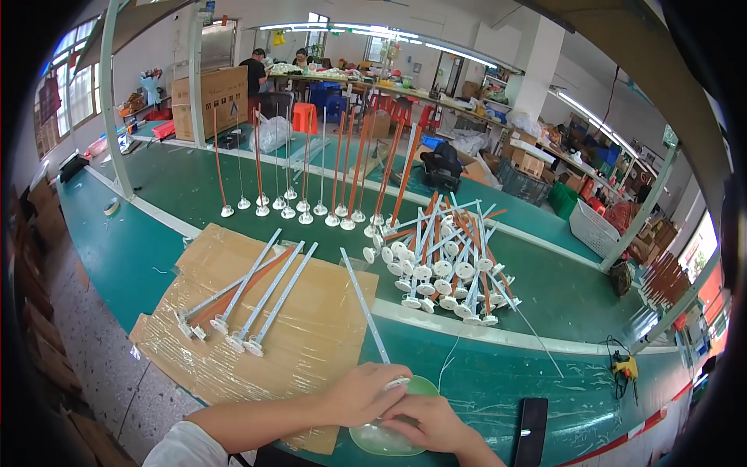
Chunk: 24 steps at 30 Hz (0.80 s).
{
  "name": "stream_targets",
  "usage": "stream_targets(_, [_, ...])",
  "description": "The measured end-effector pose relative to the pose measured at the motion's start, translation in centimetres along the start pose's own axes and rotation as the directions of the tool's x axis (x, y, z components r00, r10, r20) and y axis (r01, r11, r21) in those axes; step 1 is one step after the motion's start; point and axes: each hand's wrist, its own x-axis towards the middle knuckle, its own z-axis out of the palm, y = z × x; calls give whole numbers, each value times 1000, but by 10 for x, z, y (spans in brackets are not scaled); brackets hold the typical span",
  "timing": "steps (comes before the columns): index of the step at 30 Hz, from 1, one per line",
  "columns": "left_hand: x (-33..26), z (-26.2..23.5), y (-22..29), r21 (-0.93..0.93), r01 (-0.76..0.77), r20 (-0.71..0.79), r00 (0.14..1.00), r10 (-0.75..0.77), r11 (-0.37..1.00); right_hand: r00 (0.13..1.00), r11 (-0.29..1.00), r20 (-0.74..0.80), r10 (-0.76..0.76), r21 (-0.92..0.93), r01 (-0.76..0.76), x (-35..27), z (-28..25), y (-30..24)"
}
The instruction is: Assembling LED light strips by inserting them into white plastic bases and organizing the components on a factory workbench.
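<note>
Near the front edge of the table, my left hand (pixel 362 395) is closed around the white round base (pixel 397 384) of a pale metal strip (pixel 362 305). The strip points away from me, over the edge of a cardboard sheet. My right hand (pixel 429 421) presses against the left, its fingers curled in; what they hold is hidden. Both hands are above a light green bowl (pixel 389 442), whose contents I cannot make out. On the cardboard sheet (pixel 327 342) lie several similar strips (pixel 282 300), pale and orange-brown, with white bases towards me.
A tangled pile of strips with white bases (pixel 443 268) lies right of centre. Several more strips (pixel 342 171) stand upright behind. A black phone (pixel 531 432) and a yellow power tool (pixel 624 370) are on the right. Metal posts (pixel 117 101) rise from the table; people work far back.
</note>
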Motion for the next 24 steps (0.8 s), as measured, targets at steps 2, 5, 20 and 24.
stream_targets(2, [1,-2,2,-47,-50,-156,987,42,998,994,998,-93,-61,13,63,1,-1,-1])
stream_targets(5, [-1,-4,4,-225,12,-168,984,-51,974,994,997,-110,3,80,6,-1,0,-2])
stream_targets(20, [3,-4,7,-215,-72,-212,977,26,974,877,671,-58,476,669,-320,-5,-2,2])
stream_targets(24, [3,-3,5,-169,-36,-148,989,11,985,904,699,-91,417,668,-255,-6,2,6])
